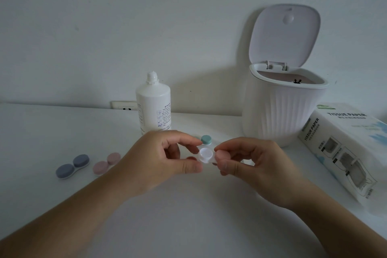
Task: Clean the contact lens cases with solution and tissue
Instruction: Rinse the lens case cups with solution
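Nearest, the left hand [161,158] and right hand [249,163] hold a white lens case [205,155] between them above the table [62,132], fingers and thumbs curled to pinch its ends; its one visible well is uncapped, contents unclear. A green cap [206,139] lies just behind. The solution bottle [153,102] stands capless; blue case [72,166] and pink case [106,163] stay capped at left. The bin [282,109] gapes open beside the tissue box [345,148].
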`<state>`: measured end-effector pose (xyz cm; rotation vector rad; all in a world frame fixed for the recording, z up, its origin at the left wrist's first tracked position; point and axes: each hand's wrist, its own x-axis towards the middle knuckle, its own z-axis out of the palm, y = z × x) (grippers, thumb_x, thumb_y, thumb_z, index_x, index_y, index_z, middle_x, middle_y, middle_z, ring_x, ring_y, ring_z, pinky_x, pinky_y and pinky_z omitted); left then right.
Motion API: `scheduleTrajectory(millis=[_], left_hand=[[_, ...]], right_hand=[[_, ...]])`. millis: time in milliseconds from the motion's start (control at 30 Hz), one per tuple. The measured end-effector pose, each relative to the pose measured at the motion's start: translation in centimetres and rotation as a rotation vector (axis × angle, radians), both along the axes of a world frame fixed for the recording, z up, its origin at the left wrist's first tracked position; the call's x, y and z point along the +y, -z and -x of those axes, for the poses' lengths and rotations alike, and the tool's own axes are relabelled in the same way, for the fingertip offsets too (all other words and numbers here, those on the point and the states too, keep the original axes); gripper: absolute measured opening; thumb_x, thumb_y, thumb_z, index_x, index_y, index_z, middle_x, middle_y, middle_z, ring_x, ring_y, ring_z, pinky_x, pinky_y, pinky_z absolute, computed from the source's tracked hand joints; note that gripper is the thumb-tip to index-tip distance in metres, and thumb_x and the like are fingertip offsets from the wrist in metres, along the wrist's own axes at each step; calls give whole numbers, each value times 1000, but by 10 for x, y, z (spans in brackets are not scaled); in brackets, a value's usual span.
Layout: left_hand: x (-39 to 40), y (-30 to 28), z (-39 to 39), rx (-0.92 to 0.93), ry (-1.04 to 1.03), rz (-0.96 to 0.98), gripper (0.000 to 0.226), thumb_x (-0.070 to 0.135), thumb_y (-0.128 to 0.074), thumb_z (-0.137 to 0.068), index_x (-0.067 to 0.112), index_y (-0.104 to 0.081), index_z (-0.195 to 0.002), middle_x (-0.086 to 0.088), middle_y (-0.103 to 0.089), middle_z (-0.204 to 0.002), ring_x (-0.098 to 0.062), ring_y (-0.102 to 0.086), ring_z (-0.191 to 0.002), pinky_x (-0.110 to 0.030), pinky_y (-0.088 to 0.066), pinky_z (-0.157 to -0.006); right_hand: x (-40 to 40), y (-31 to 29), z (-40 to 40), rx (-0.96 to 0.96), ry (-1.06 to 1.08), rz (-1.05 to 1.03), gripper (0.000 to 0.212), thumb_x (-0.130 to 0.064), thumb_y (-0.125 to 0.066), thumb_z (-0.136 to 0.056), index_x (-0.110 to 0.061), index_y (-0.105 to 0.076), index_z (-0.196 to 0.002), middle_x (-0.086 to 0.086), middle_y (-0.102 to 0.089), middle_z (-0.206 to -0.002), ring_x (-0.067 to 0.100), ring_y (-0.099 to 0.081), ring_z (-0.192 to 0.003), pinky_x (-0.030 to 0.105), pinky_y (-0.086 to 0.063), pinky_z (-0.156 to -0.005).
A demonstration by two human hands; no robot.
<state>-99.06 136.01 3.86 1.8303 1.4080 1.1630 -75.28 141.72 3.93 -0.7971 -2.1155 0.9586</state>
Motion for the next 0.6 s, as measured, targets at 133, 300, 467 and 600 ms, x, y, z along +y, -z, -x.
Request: scheduleTrajectory(millis=[133, 300, 467, 600], left_hand=[[2, 3, 5, 159, -151, -68, 35, 38, -91, -69, 46, -75, -99, 13, -56, -66, -5, -47, -53, -10, -35, -54], [3, 9, 3, 343, -158, -118, 30, 41, -84, -80, 38, -74, -108, 27, -67, -93, 3, -54, -59, -6, -37, -59], [5, 13, 4, 397, -143, -32, 30, 50, -74, -85, 41, -72, -113, 27, -69, -105, 10, -62, -96, -16, -49, -82], [5, 14, 4, 402, -159, 75, 47, 62, -64, -75, 45, -67, -119, 27, -68, -110, 5, -63, -101, -24, -53, -88]], right_hand=[[0, 0, -1, 2, 18, 4, 26, -50, -71, -80, -31, -74, -97, -6, -76, -86, 13, -72, -80, 46, -59, -84], [0, 0, -1, -14, 23, 3, 24, -47, -70, -83, -29, -74, -98, -7, -76, -86, 11, -72, -81, 39, -59, -83], [-1, 0, 0, -18, 13, 12, 23, -48, -70, -82, -29, -74, -95, -9, -75, -86, 9, -72, -78, 31, -57, -80], [-1, 0, 1, -25, 3, 4, 19, -45, -71, -83, -29, -74, -94, -11, -74, -85, 8, -70, -77, 26, -56, -77]])
